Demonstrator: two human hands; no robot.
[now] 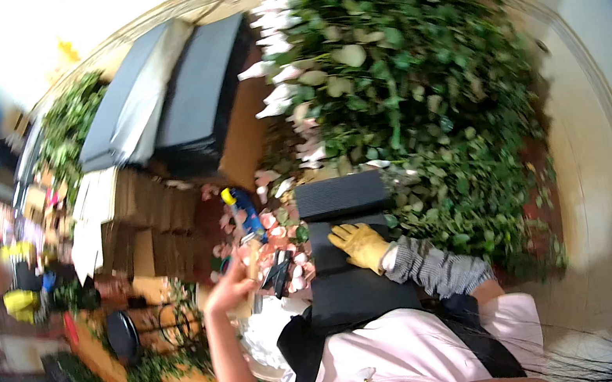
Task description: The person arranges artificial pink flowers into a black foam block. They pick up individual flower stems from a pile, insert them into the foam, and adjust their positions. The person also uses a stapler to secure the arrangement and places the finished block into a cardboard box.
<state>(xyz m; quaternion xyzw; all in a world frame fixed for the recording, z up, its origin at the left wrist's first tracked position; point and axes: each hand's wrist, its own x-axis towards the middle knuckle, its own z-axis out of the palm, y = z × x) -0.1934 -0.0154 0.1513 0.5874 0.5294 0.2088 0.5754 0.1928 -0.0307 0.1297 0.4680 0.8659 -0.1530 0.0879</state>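
Observation:
My left hand, bare and somewhat blurred, is at a narrow beige object; whether it grips it is unclear. My right hand, in a yellow glove, lies with fingers spread on a black folded board or pad in front of me. A dark ribbed block sits just beyond it. Between my hands are scattered pink petals, black strips or tools and a blue bottle with a yellow top.
Leafy stems with white-wrapped ends pile at back right. Black-topped boxes and flattened cardboard stand left. A stool and a person in yellow sleeves are farther left. A pale wall bounds the right.

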